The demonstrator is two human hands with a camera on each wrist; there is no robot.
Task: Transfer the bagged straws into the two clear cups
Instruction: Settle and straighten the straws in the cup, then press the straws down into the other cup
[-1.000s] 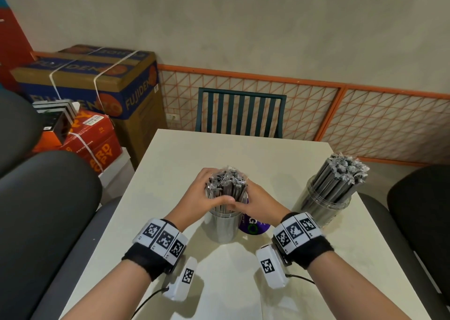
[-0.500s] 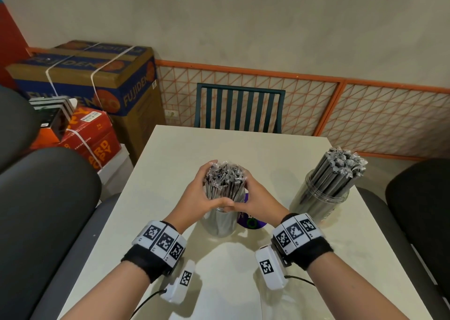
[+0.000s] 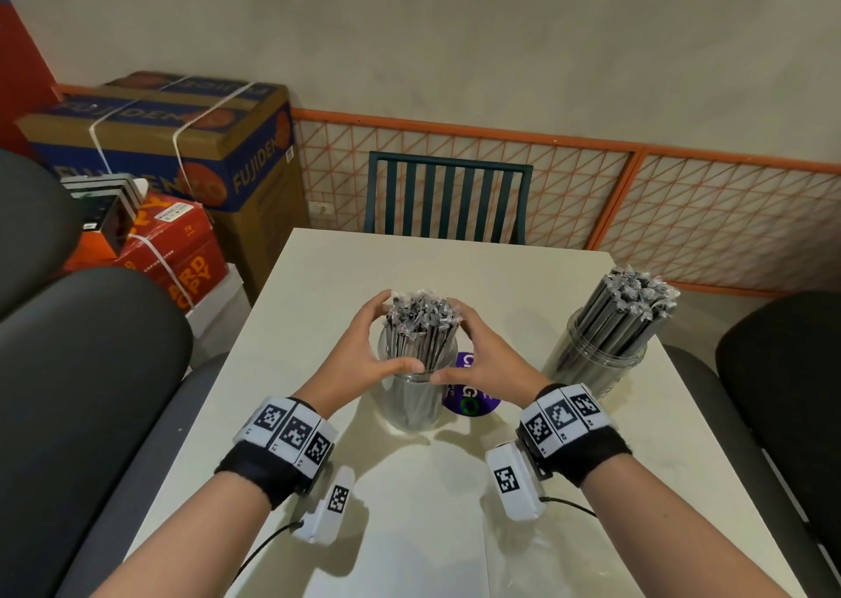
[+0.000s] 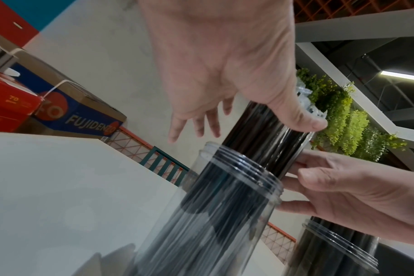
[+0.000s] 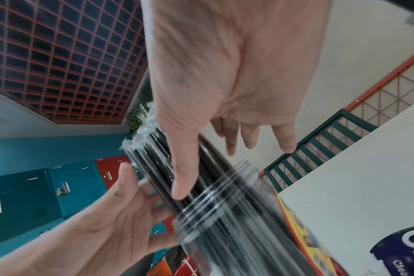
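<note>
A clear cup [image 3: 412,404] stands mid-table with a bundle of dark wrapped straws [image 3: 421,329] upright in it. My left hand [image 3: 366,347] and right hand [image 3: 489,356] cup the bundle from either side, just above the rim. Both thumbs rest on the straws' near side. In the left wrist view the left hand [image 4: 225,74] has its fingers straight and spread, off the straws [image 4: 260,134]. The right wrist view shows the right hand [image 5: 225,74] the same way, its thumb lying along the straws [image 5: 154,153]. A second clear cup [image 3: 596,365] at the right holds leaning straws [image 3: 628,311].
A round purple sticker [image 3: 471,399] lies on the white table [image 3: 409,270] right of the centre cup. A green slatted chair [image 3: 448,197] stands at the far edge. Black chairs [image 3: 91,393] flank both sides. Cardboard boxes [image 3: 182,142] are stacked at the back left.
Both hands have loosened from a tight squeeze on the bundle to a wider cupping, with the fingers spread. The straws stand in the centre cup and their tops have fanned out slightly.
</note>
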